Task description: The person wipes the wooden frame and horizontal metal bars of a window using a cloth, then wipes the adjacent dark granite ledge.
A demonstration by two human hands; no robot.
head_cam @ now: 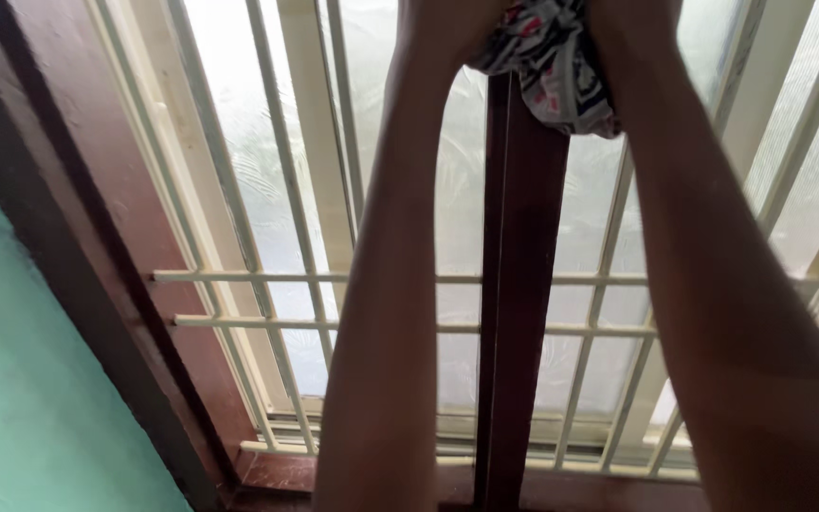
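— Gripping is hard to confirm: both hands run out of the top edge, so whether the fingers are closed cannot be told. What shows is the left hand [447,24] and the right hand [632,28] raised side by side, with a patterned cloth [552,66] bunched between them and touching both.

— And the setting, biggest first?

— Frosted window glass [267,190] fills most of the view, pale and bright. In front of it stands a cream metal grille [334,278] of upright bars crossed by two horizontal rails. A dark reddish-brown window frame [135,246] slants down the left side, and beside it is a green wall [21,408].

— What about the middle?

— A dark brown wooden post [521,303] rises between the two forearms, from the sill to just under the cloth.

— Where exactly is the cloth?

— High up, at the top of that post, hanging a little to the right of it and against the right wrist. It is white with dark stripes and red marks, crumpled rather than spread flat.
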